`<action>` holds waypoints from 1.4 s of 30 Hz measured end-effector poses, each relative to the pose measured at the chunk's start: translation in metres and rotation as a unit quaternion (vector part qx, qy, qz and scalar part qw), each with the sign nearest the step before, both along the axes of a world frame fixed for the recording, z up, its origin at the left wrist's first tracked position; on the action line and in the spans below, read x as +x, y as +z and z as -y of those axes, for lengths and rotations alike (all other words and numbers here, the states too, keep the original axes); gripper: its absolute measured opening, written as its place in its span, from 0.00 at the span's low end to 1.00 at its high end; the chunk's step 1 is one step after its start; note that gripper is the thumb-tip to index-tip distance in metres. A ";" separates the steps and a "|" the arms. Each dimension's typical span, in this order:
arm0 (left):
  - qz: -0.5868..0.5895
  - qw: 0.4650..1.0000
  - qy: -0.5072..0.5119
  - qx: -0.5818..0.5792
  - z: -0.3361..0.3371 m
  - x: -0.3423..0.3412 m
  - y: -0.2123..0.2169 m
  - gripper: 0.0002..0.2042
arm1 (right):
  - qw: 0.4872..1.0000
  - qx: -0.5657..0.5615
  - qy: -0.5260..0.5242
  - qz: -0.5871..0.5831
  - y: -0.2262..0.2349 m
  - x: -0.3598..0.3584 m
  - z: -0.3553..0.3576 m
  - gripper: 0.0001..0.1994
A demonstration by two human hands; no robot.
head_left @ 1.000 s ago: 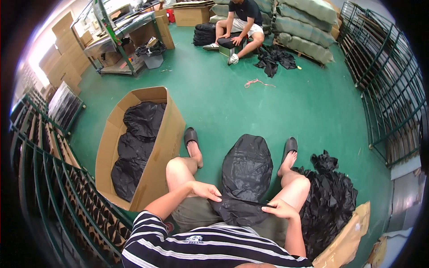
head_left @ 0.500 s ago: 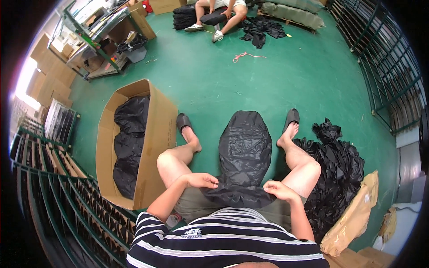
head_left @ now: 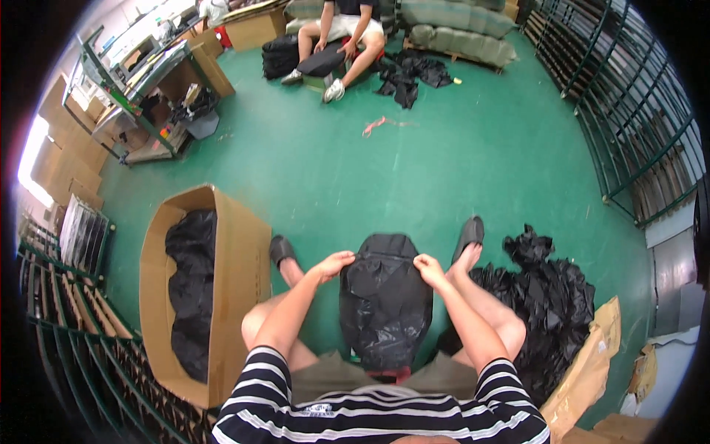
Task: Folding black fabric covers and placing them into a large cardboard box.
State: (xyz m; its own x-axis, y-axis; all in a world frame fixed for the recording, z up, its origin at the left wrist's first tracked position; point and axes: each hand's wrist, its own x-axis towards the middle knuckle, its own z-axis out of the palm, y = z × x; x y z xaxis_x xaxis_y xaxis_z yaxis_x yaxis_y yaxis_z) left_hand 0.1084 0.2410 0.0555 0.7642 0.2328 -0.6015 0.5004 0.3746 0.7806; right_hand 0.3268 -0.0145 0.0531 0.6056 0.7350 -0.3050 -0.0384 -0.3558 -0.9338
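Between my knees lies a long, shiny black cover (head_left: 386, 314) with a rounded far end, its thin material wrinkled. My left hand (head_left: 336, 265) pinches the cover's left edge close to the far end. Opposite it, my right hand (head_left: 428, 268) holds the right edge between thumb and fingers. A fold of the material runs straight across between the two hands. At the near end, by my lap, a bit of something reddish (head_left: 392, 374) shows below the cover; I cannot make out what it is.
A tall cardboard box (head_left: 244, 288) with bundled black material (head_left: 194, 296) stands at my left. Crumpled black covers (head_left: 551, 300) are heaped at my right, beside brown wrapping (head_left: 584, 370). Far off, a seated person (head_left: 344, 37) handles a black piece. Metal racks (head_left: 614, 118) line the right.
Both my hands have moved from the near end of the cover at my lap out to its far end. The view has shifted, so the floor things appear lower.
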 end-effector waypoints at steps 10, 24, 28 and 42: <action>-0.052 0.994 0.088 0.040 -0.040 0.067 -0.077 0.08 | 0.987 -0.121 -0.057 0.084 -0.061 0.073 -0.082 0.10; -0.178 0.976 0.126 0.001 -0.005 0.078 -0.111 0.13 | 0.947 -0.273 -0.155 -0.075 -0.148 0.077 -0.056 0.15; -0.186 0.938 0.225 0.187 0.006 0.025 -0.127 0.21 | 0.948 -0.285 -0.138 0.016 -0.137 0.061 -0.039 0.20; -0.199 0.869 0.268 0.365 0.156 -0.081 -0.050 0.21 | 0.964 -0.179 -0.183 0.070 -0.043 -0.056 0.063 0.29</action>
State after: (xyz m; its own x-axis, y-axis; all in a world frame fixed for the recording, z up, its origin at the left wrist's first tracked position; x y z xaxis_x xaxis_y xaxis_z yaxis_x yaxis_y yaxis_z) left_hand 0.0269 0.0849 0.0054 0.1931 0.9217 -0.3363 0.6920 0.1151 0.7127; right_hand 0.2706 -0.0780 0.0104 0.8576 0.3280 -0.3961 -0.1048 -0.6427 -0.7589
